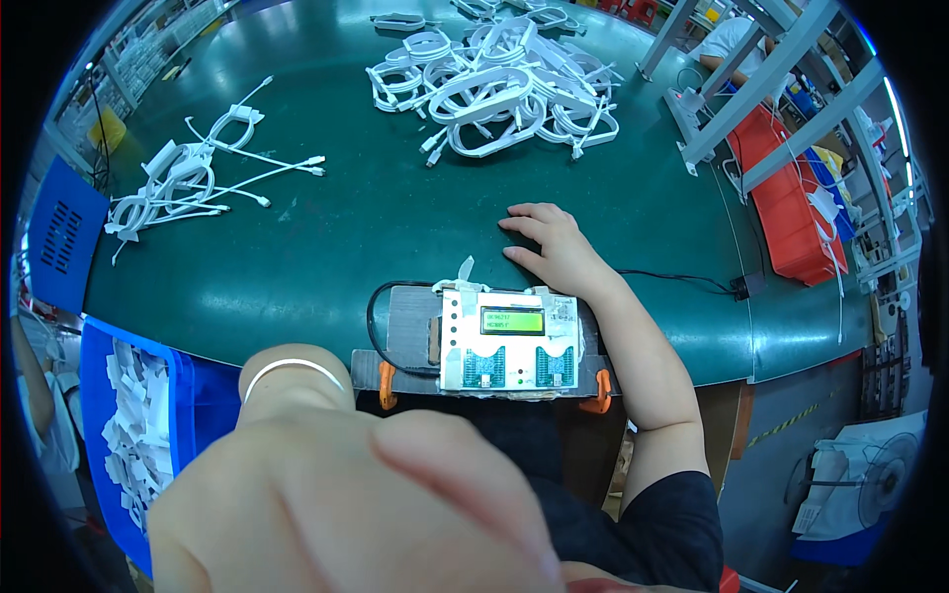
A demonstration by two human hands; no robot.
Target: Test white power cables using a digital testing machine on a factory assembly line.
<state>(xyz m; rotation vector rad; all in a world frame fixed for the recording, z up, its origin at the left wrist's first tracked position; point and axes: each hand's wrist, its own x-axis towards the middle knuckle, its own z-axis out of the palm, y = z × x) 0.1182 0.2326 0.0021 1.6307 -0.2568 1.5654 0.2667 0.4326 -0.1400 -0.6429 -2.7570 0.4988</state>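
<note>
The bare right hand [554,245] is being rested, fingers loosely spread, on the glossy green tabletop [395,212], just past a white rectangular circuit box [509,342] being supported at the near edge. The bare left hand [361,494] is being held super close up, so its finger state can't be told.

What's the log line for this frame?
Left hand: foreground, blurred; right hand: empty, over green table; white device: screen lit; white cables: coiled
</note>
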